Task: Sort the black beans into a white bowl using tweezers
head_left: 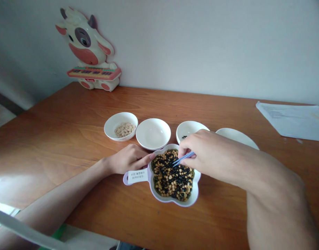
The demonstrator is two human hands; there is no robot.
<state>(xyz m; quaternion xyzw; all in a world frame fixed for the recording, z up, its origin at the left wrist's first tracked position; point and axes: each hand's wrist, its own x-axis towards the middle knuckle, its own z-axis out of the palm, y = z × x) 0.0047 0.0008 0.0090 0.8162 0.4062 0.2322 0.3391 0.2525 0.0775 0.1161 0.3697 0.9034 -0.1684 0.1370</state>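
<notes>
A lilac-and-white scalloped bowl with a handle (193, 198) sits on the table, filled with mixed black beans and yellow beans (172, 182). My left hand (130, 159) grips its left rim, thumb on the edge above the labelled handle; its other fingers are mostly hidden. My right hand (202, 147) is closed on light blue tweezers (184, 158), whose tips point down among the beans. Whether the tips pinch a bean is too small to tell. Behind stands a white bowl (194, 125) with a few black beans, partly covered by my right hand.
Left of it are a white bowl (109, 127) holding pale flat seeds (125, 130) and another white bowl (153, 133) with nothing visible inside. A fourth white bowl (237, 134) is partly behind my right forearm. A cow toy keyboard (94, 73) and papers (297, 118) lie near the wall.
</notes>
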